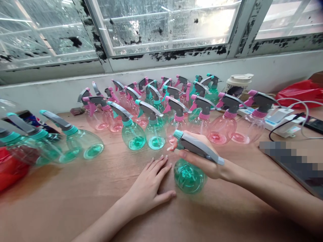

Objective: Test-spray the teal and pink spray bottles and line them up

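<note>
Since the round green plastic spray bottle (pixel 189 179) looks light, the right hand (pixel 202 164) suitably grips its neck; left hand (pixel 149 186) open beside it.

Bright daylight enters through the windows (pixel 151 33) beyond the far edge of the table (pixel 88 208), washing out the glass right of centre. Shade deepens at the near right corner. The held bottle (pixel 189 178) looks soft; green bottles (pixel 92 148) toward the left edge stretch and smear. Pixel blocks mask the right edge.
</note>
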### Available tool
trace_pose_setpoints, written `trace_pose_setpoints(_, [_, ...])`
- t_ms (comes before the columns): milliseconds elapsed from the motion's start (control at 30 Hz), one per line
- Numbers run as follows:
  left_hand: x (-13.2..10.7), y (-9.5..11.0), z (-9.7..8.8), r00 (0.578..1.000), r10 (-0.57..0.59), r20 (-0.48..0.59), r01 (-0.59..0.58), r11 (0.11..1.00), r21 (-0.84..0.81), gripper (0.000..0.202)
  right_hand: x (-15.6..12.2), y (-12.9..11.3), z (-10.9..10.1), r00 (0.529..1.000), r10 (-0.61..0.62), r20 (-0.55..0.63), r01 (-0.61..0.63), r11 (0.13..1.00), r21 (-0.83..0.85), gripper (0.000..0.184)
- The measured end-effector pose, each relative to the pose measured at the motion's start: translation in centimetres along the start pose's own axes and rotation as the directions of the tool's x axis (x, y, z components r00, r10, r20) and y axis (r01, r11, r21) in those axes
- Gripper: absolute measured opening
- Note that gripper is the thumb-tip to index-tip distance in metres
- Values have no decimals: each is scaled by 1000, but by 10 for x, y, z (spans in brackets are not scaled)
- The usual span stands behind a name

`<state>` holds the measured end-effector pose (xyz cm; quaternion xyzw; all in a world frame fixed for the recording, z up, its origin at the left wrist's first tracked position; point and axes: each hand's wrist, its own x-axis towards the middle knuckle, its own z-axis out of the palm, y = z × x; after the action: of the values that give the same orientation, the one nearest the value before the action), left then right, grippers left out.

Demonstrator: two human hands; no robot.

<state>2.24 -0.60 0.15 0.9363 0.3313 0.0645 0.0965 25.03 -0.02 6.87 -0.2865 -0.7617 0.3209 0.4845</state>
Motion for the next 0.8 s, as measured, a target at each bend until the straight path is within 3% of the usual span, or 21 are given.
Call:
trace_pose_setpoints(233, [0, 2, -2, 1000, 1, -10, -1, 1000, -14, 69, 0, -5, 0, 1000, -4, -3, 4, 1000, -7, 23])
trace_pose_setpoints(367, [0, 2, -2, 1000, -1, 0, 1, 1000, -12, 71, 0, -5, 0, 1000, -21, -8, 21, 1000, -21, 15])
trace_pose_setpoints(433, [1, 2, -2, 1000, -2, -2, 2, 1000, -13, 71, 0, -3, 1, 1000, 27, 7, -27, 999, 17, 6])
trace_pose_setpoints(567, [0, 2, -1, 1000, -5, -14, 4, 1000, -12, 71, -3, 0, 3, 996, 86, -11, -85, 995, 53, 17])
trace_pose_setpoints(800, [0, 2, -1, 1000, -1, -12, 1, 1000, -6, 72, -5, 0, 4, 998, 26, -53, -26, 1000, 3, 19])
